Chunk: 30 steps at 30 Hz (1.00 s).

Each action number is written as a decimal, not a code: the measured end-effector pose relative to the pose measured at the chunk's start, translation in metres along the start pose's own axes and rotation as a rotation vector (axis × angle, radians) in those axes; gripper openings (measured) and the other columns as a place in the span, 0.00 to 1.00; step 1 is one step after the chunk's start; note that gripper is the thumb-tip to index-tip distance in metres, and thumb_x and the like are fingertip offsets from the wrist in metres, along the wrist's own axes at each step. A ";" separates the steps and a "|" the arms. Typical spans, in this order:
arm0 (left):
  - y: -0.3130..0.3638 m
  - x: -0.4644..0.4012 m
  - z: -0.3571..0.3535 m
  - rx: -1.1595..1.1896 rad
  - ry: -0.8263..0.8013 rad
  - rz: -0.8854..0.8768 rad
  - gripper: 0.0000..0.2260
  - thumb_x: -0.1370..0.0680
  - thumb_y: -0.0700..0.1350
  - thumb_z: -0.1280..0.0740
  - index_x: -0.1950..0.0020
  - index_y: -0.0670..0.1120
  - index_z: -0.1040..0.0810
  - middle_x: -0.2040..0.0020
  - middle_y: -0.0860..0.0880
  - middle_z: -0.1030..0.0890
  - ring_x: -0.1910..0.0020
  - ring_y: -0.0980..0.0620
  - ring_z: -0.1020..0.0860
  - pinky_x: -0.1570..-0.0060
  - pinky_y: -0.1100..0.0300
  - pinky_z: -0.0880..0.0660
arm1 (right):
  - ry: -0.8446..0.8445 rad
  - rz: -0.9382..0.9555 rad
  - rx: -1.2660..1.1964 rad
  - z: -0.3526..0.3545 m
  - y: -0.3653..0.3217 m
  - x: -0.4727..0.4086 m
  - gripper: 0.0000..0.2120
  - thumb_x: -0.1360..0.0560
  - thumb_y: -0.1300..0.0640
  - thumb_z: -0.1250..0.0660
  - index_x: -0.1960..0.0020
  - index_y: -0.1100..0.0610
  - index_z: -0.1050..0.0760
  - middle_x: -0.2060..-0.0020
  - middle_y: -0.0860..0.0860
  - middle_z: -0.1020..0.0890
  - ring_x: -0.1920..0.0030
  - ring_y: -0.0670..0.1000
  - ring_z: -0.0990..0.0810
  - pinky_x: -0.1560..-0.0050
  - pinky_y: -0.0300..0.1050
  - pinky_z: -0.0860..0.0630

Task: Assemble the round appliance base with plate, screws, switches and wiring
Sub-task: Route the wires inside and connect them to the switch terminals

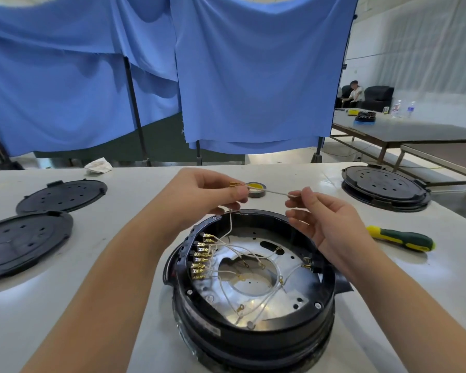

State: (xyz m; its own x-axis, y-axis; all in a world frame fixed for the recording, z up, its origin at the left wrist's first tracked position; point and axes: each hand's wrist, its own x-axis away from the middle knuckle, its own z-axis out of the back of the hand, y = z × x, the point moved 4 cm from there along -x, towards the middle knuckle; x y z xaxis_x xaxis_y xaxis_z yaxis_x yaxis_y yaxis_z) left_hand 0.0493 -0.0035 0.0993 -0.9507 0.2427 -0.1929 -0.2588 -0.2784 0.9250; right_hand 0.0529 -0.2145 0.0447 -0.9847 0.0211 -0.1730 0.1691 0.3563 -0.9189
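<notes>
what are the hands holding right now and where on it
Both hold one white wire above the round base. The left hand pinches it just behind its brass terminal; the right hand pinches it farther along.

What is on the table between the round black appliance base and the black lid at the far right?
In the head view, only a yellow-and-green screwdriver lies between the round black appliance base and the black lid.

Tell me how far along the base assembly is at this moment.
Done: the metal plate sits inside the round base, and a row of brass terminals is plugged in on its left wall. In hand: the left hand and right hand stretch one white wire. Left: several ring-ended leads lie loose on the plate; a screwdriver waits.
</notes>
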 end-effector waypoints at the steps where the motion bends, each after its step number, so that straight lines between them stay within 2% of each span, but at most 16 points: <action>1: 0.001 0.000 0.001 0.013 0.005 -0.007 0.05 0.26 0.48 0.28 0.53 0.50 0.14 0.57 0.52 0.13 0.56 0.56 0.16 0.52 0.62 0.21 | -0.012 0.005 0.045 0.000 0.002 0.000 0.13 0.32 0.49 0.33 0.61 0.57 0.15 0.63 0.54 0.15 0.65 0.49 0.17 0.63 0.37 0.21; 4: 0.003 0.002 0.001 0.062 0.017 -0.035 0.05 0.25 0.47 0.29 0.52 0.51 0.14 0.55 0.52 0.13 0.55 0.55 0.16 0.52 0.62 0.20 | -0.058 0.017 0.156 -0.003 0.005 0.002 0.15 0.34 0.45 0.31 0.60 0.55 0.15 0.63 0.55 0.15 0.64 0.50 0.16 0.62 0.38 0.21; 8: 0.005 0.002 0.001 0.174 0.036 -0.069 0.09 0.30 0.49 0.29 0.52 0.50 0.14 0.54 0.50 0.13 0.54 0.53 0.15 0.51 0.62 0.19 | -0.065 0.039 0.227 -0.004 0.004 0.002 0.15 0.34 0.44 0.31 0.62 0.55 0.15 0.65 0.54 0.15 0.64 0.50 0.16 0.63 0.38 0.21; 13: 0.006 0.002 -0.001 0.206 0.098 -0.081 0.06 0.24 0.42 0.31 0.49 0.44 0.16 0.55 0.48 0.13 0.53 0.52 0.15 0.52 0.60 0.18 | -0.019 0.141 0.329 -0.005 0.004 0.004 0.12 0.23 0.54 0.35 0.61 0.57 0.17 0.65 0.54 0.16 0.63 0.51 0.16 0.61 0.38 0.20; 16: 0.009 0.002 -0.001 0.184 0.156 -0.114 0.04 0.23 0.41 0.31 0.50 0.44 0.17 0.57 0.50 0.13 0.55 0.54 0.15 0.55 0.62 0.19 | 0.108 0.312 0.614 0.001 -0.002 0.006 0.10 0.22 0.58 0.37 0.58 0.51 0.18 0.62 0.46 0.16 0.58 0.43 0.18 0.55 0.33 0.23; 17: 0.009 0.002 -0.002 0.148 0.179 -0.136 0.04 0.23 0.41 0.31 0.51 0.46 0.17 0.58 0.51 0.13 0.56 0.55 0.15 0.56 0.64 0.19 | 0.151 0.347 0.736 0.003 -0.003 0.006 0.10 0.22 0.59 0.37 0.56 0.49 0.20 0.60 0.43 0.16 0.56 0.40 0.19 0.54 0.32 0.24; 19: 0.010 0.002 -0.006 -0.006 0.216 -0.204 0.05 0.23 0.41 0.31 0.53 0.50 0.16 0.60 0.54 0.14 0.58 0.58 0.16 0.57 0.67 0.20 | 0.182 0.321 0.921 0.010 0.001 0.004 0.10 0.23 0.60 0.39 0.49 0.47 0.23 0.52 0.41 0.20 0.52 0.38 0.23 0.49 0.35 0.28; 21: 0.009 0.002 -0.018 -0.202 0.203 -0.266 0.06 0.23 0.43 0.31 0.52 0.53 0.16 0.60 0.55 0.16 0.59 0.59 0.19 0.56 0.69 0.22 | 0.159 0.144 1.002 0.018 0.012 -0.002 0.13 0.23 0.58 0.39 0.39 0.49 0.28 0.45 0.46 0.25 0.49 0.42 0.26 0.47 0.39 0.31; 22: 0.007 0.002 -0.025 -0.282 0.169 -0.276 0.07 0.23 0.43 0.32 0.51 0.53 0.15 0.60 0.56 0.17 0.58 0.59 0.20 0.56 0.69 0.23 | 0.146 0.026 0.995 0.021 0.018 -0.005 0.14 0.23 0.56 0.39 0.37 0.51 0.30 0.44 0.48 0.25 0.49 0.45 0.26 0.51 0.40 0.31; 24: 0.002 0.002 -0.042 -0.420 0.049 -0.265 0.08 0.21 0.44 0.33 0.48 0.53 0.16 0.56 0.58 0.20 0.56 0.59 0.22 0.53 0.68 0.26 | 0.136 -0.136 1.000 0.025 0.025 -0.008 0.12 0.23 0.56 0.40 0.41 0.58 0.26 0.49 0.53 0.21 0.53 0.51 0.22 0.61 0.44 0.28; 25: -0.002 0.002 -0.051 -0.488 -0.017 -0.253 0.08 0.21 0.44 0.34 0.46 0.53 0.16 0.54 0.58 0.21 0.55 0.59 0.23 0.52 0.68 0.27 | 0.138 -0.144 1.021 0.025 0.025 -0.009 0.11 0.23 0.57 0.39 0.46 0.61 0.23 0.52 0.56 0.19 0.53 0.53 0.21 0.61 0.46 0.28; 26: -0.005 0.002 -0.058 -0.546 -0.070 -0.239 0.09 0.20 0.45 0.35 0.45 0.53 0.16 0.54 0.57 0.22 0.55 0.59 0.24 0.51 0.67 0.28 | 0.130 -0.127 1.021 0.026 0.023 -0.011 0.10 0.24 0.57 0.39 0.50 0.61 0.21 0.53 0.57 0.18 0.53 0.54 0.20 0.63 0.42 0.28; 28: -0.010 0.002 -0.068 -0.609 -0.140 -0.200 0.09 0.20 0.44 0.35 0.44 0.53 0.17 0.53 0.57 0.23 0.55 0.59 0.25 0.52 0.68 0.31 | 0.101 -0.104 0.967 0.026 0.022 -0.011 0.09 0.24 0.58 0.38 0.55 0.57 0.19 0.57 0.55 0.17 0.58 0.52 0.20 0.61 0.40 0.28; 30: -0.014 0.004 -0.077 -0.637 -0.204 -0.168 0.10 0.20 0.43 0.35 0.45 0.53 0.16 0.55 0.58 0.23 0.56 0.59 0.24 0.55 0.72 0.31 | 0.077 -0.098 0.869 0.027 0.025 -0.012 0.08 0.23 0.58 0.37 0.54 0.54 0.19 0.59 0.52 0.17 0.57 0.51 0.21 0.53 0.44 0.26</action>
State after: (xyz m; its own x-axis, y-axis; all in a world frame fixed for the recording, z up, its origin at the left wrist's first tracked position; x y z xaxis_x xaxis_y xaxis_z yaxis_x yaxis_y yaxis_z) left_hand 0.0365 -0.0700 0.0603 -0.8539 0.4832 -0.1932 -0.5090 -0.6982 0.5035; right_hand 0.0699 -0.2307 0.0145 -0.9913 0.1020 -0.0833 0.0248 -0.4768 -0.8787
